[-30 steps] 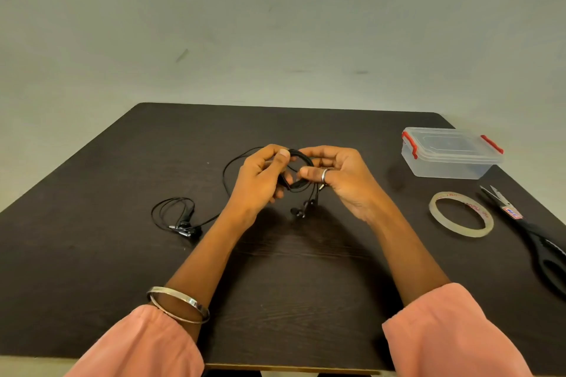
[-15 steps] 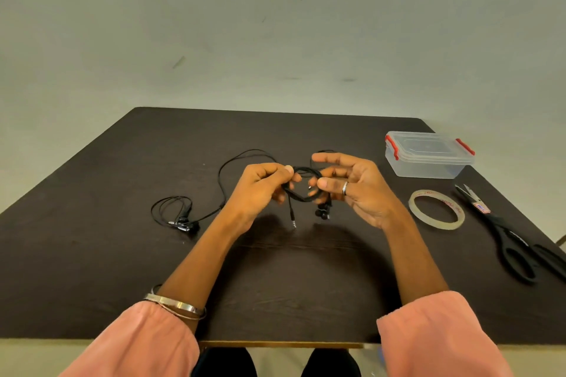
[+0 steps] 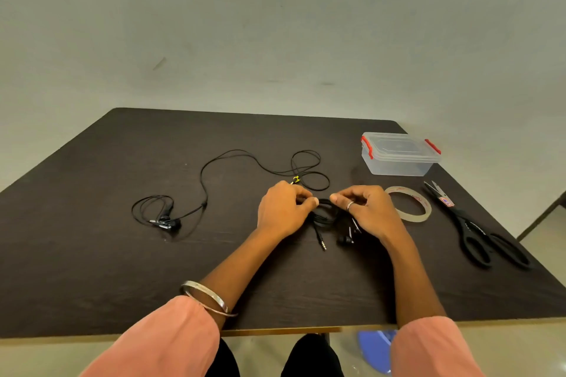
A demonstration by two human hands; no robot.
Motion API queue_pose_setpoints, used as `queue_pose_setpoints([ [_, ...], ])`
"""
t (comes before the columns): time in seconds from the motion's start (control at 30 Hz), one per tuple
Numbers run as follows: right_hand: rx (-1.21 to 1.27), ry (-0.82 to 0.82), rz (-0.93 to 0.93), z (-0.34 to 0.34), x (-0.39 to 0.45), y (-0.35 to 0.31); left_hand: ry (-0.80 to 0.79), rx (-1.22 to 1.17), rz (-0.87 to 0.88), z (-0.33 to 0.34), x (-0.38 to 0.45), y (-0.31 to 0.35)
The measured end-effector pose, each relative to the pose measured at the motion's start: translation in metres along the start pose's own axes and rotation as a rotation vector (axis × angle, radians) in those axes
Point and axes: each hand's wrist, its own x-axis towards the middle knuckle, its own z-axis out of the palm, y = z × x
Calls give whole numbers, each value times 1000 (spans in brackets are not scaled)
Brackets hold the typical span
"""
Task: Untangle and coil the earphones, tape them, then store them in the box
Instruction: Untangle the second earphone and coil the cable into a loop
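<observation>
A coiled black earphone [image 3: 325, 215] lies low over the dark table [image 3: 92, 254], pinched between both hands. My left hand [image 3: 283, 210] grips its left side, my right hand [image 3: 366, 211] its right side. The jack plug [image 3: 322, 243] and an earbud [image 3: 345, 240] hang out toward me. A second black earphone [image 3: 214, 174] sprawls loose across the table behind and to the left, its buds [image 3: 164, 222] bunched at the far left. A clear tape roll [image 3: 409, 203] lies just right of my right hand. The lidded clear box [image 3: 399, 157] with red clips stands at the back right.
Black scissors [image 3: 477, 239] lie along the table's right edge, blades pointing away. A blue object [image 3: 378, 349] shows on the floor below the near edge. My knees sit under the front edge.
Both hands have lowered the coiled earphone from mid-air down to the table surface. The view tilted, so the second earphone's loops behind the hands now show.
</observation>
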Motion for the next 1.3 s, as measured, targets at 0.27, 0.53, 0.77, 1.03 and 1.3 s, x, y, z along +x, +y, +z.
queue_pose_setpoints([
  [0.27,67,74,82,1,2,1,-2,-108,-21,1,3,-8],
  [0.53,119,265,-3,4,2,-6,189,-363,-72,-10,3,-15],
  [0.77,-38,245,-198,20,15,-58,455,58,-51,-68,12,-52],
  [1.03,-484,-77,-229,96,43,-111,113,417,-318,-119,-6,-85],
  [1.3,-840,-25,-15,105,64,-97,90,448,-261,-114,-1,-88],
])
